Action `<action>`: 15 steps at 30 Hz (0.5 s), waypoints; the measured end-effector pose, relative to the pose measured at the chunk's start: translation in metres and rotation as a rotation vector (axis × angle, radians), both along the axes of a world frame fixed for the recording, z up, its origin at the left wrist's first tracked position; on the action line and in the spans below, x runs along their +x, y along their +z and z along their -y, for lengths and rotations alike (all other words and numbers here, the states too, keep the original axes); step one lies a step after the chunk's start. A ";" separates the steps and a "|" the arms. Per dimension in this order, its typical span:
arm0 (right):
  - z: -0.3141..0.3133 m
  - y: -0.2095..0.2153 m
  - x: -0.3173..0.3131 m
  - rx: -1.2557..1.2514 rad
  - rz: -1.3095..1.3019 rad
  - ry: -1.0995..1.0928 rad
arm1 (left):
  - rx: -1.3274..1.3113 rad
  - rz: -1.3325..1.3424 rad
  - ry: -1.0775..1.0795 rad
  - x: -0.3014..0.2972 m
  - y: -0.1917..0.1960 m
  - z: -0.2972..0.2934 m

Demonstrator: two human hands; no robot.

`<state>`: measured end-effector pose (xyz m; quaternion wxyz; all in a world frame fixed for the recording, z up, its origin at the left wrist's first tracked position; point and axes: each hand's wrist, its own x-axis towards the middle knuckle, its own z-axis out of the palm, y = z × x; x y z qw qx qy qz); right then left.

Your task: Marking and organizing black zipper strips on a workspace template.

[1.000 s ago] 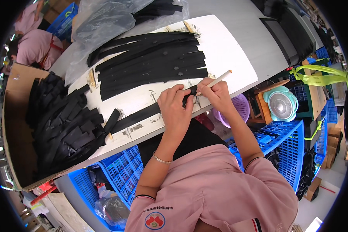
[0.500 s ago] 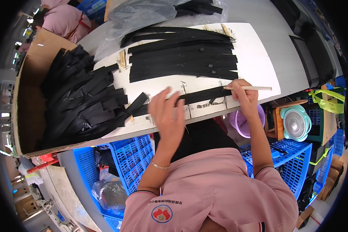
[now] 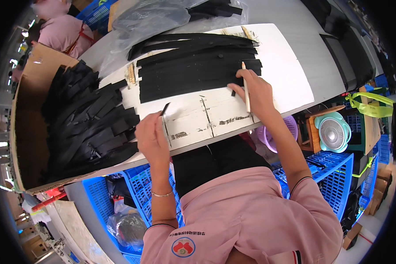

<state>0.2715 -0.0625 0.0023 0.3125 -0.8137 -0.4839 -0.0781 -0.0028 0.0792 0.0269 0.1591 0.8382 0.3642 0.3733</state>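
My right hand (image 3: 260, 97) is closed round a pale pencil (image 3: 247, 94), its tip pointing away from me. The fingers rest near the right end of a row of flat black fabric strips (image 3: 189, 72) laid side by side on a white board (image 3: 281, 57). By the right fingertips is a small black bit (image 3: 233, 93), its kind unclear. At the board's left front, my left hand (image 3: 152, 136) has its fingers pinched together. A short black strip end (image 3: 165, 108) sticks up beside them; whether they grip it cannot be made out for sure.
A cardboard box (image 3: 20, 145) heaped with loose black strips (image 3: 90, 127) stands at the left. Dark pieces lie in clear plastic (image 3: 154, 20) at the back. Blue crates (image 3: 138, 185), a purple basket (image 3: 290, 127) and a turquoise fan (image 3: 334, 132) are below the table. Another person (image 3: 61, 33) is far left.
The single strip on the board's front part is gone from there, and the row reaches nearer. My left hand moved left; my right hand moved left and away, turning the pencil upright.
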 end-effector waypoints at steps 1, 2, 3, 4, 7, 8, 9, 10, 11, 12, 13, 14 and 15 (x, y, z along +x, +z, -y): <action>-0.005 -0.001 0.002 0.033 -0.003 -0.024 | -0.125 0.064 -0.069 0.007 0.002 0.006; -0.010 0.003 0.001 0.044 -0.034 -0.030 | -0.039 0.077 -0.169 0.017 0.002 0.009; -0.010 0.005 0.000 0.040 -0.030 -0.032 | -0.111 0.004 -0.243 0.026 0.003 0.015; -0.008 0.007 -0.001 0.073 -0.137 -0.031 | -0.072 0.021 -0.349 0.037 -0.001 0.019; 0.009 0.001 -0.011 0.191 -0.246 -0.042 | -0.119 -0.048 -0.512 0.068 -0.008 0.034; 0.018 -0.002 -0.016 0.279 -0.253 -0.050 | -0.121 -0.044 -0.513 0.078 -0.011 0.039; 0.028 -0.001 -0.025 0.276 -0.253 -0.047 | -0.111 -0.010 -0.518 0.085 -0.015 0.043; 0.039 0.000 -0.035 0.275 -0.168 -0.009 | -0.101 0.023 -0.522 0.091 -0.018 0.046; 0.051 0.003 -0.044 0.272 -0.080 0.019 | -0.105 0.026 -0.527 0.096 -0.019 0.049; 0.059 0.005 -0.054 0.270 -0.079 0.018 | -0.112 0.016 -0.545 0.100 -0.019 0.051; 0.065 0.008 -0.063 0.196 -0.058 0.048 | -0.119 0.004 -0.560 0.102 -0.020 0.052; 0.069 0.009 -0.067 0.125 -0.035 0.076 | -0.119 0.005 -0.562 0.103 -0.020 0.054; 0.072 0.005 -0.066 0.126 -0.035 0.077 | -0.048 0.021 -0.550 0.103 -0.021 0.056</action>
